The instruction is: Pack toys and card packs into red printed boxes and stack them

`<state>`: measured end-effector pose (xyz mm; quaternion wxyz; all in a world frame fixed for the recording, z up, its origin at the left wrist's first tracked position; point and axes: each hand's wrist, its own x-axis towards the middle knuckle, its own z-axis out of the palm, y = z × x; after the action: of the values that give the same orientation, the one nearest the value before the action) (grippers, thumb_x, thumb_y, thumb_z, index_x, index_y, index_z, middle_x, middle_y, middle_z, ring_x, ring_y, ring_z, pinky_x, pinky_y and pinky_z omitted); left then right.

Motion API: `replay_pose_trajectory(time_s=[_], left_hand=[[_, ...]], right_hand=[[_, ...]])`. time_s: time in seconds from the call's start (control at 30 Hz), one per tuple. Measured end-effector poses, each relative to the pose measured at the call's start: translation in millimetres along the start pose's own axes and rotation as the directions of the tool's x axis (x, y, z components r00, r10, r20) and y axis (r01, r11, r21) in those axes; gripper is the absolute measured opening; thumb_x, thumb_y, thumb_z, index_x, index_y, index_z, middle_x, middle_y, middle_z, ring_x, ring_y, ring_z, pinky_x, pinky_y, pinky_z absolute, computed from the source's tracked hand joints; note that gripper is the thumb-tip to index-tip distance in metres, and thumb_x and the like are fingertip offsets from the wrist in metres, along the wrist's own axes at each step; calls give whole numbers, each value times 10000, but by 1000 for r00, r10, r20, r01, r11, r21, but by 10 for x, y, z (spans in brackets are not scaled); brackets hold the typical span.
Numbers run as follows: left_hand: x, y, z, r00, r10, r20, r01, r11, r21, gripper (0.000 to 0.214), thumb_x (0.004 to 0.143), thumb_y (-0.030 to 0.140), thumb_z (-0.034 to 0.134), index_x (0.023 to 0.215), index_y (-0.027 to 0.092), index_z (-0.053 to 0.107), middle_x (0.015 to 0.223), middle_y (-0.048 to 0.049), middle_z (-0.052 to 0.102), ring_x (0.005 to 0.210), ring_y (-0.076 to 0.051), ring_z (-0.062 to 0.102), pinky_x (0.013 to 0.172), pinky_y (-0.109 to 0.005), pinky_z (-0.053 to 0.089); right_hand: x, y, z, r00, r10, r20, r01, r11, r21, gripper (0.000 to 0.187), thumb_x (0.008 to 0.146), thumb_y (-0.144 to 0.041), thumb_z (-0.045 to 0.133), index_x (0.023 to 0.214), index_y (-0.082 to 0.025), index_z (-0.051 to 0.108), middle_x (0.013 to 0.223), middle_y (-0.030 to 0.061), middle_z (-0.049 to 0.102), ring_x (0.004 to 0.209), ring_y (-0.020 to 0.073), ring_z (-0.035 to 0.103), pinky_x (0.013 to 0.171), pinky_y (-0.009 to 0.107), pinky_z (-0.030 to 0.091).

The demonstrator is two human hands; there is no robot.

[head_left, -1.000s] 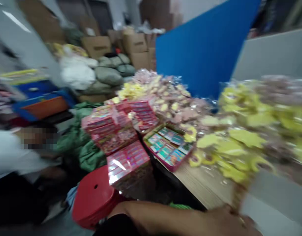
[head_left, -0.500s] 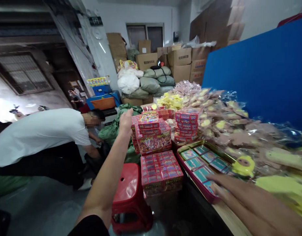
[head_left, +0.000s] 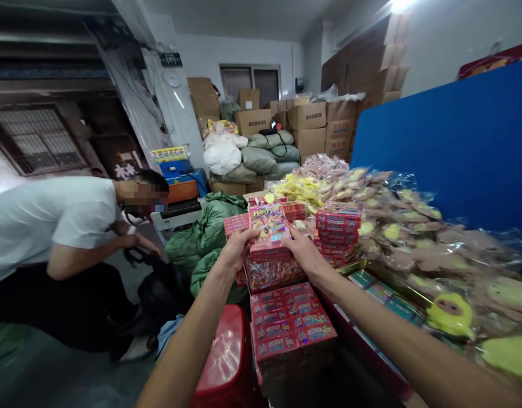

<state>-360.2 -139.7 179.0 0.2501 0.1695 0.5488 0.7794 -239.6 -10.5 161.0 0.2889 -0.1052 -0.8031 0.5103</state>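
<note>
Among stacked cartons (head_left: 307,116), a table (head_left: 418,401) of pink boxes (head_left: 290,323) and cellophane packets (head_left: 397,238)

carton (head_left: 268,226): pink, cartoon print | stool (head_left: 222,354): red | board (head_left: 448,147): blue

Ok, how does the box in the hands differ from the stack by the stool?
The held box stands upright between the left hand and right hand; the stack lies flat, untouched. The held box is single with a cartoon front; the stack is many boxes with shiny labels. Both are pinkish red.
</note>
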Motion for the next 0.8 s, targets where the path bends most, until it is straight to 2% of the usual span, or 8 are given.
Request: replay_pose_trajectory(time_s=[0.23,0.33,0.4,0.47,0.53,0.6,0.67,0.8], left_hand=[[-1082,-153,398,971,7,241,1,1000,-30,524,509,268,909,986,134,739,783,-44,773,675,-243,745,638,-323,635],[-1512,-390,695,929,-62,366,69,998,-6,597,575,275,901,1145,230,733,853,-20,800,886,-317,778,776,-398,677],[-1730,-640,950,862,-182,473,185,982,41,657,595,281,906,1222,276,707,886,-10,808,981,-341,768,861,-439,672],[-1967,-945,1253,713,-303,632,298,947,118,725,578,289,933,1258,251,687,889,-35,803,1002,-368,760,911,-488,653],[-2244,-1264,1592,521,-347,780,327,925,194,802,551,281,965,1288,217,655,916,-63,791,1008,-381,752,940,-531,630],[-2531,-1574,1955,340,-348,874,289,923,255,891,553,282,981,1350,230,587,1033,-87,766,1027,-369,740,937,-554,620],[-2779,-1880,2321,218,-307,926,210,942,263,1007,555,294,983,1425,257,479,1226,-123,690,1111,-362,701,962,-568,600],[-3021,-2466,2908,134,-149,980,-80,984,161,1086,522,194,937,1433,215,344,1361,-149,550,1288,-362,564,1148,-588,445]], right_hand=[[-1382,-482,-584,929,-364,-62,331,897,-294,617,985,-279,469,1574,-106,404,1581,158,455,1480,278,393,1255,496,294],[-2179,-671,-1010,947,-322,-14,283,851,-443,609,1019,-247,454,1591,-67,343,1620,175,393,1514,254,332,1260,476,295],[-2763,-667,-1363,963,-206,-175,103,877,-469,565,1038,-276,456,1587,-162,385,1596,114,449,1480,252,393,1227,477,354],[-3437,-576,-1720,795,-133,-592,-189,873,-450,479,1040,-295,447,1516,-264,499,1502,64,561,1406,265,487,1174,504,410],[-4137,-427,-2005,344,-167,-924,-456,831,-319,435,1004,-310,486,1424,-256,587,1380,82,643,1308,295,568,1133,532,431],[-4730,-234,-2176,76,-140,-987,-601,784,-157,448,956,-397,568,1360,-213,625,1359,117,650,1273,324,588,1130,538,423],[-5119,-23,-2226,36,-6,-999,-621,784,-27,518,894,-439,580,1352,-199,618,1354,131,655,1277,332,589,1114,516,442],[-5290,299,-2081,140,195,-971,-774,633,15,550,814,-410,519,1305,-198,646,1188,148,728,1151,348,657,1025,476,503]])
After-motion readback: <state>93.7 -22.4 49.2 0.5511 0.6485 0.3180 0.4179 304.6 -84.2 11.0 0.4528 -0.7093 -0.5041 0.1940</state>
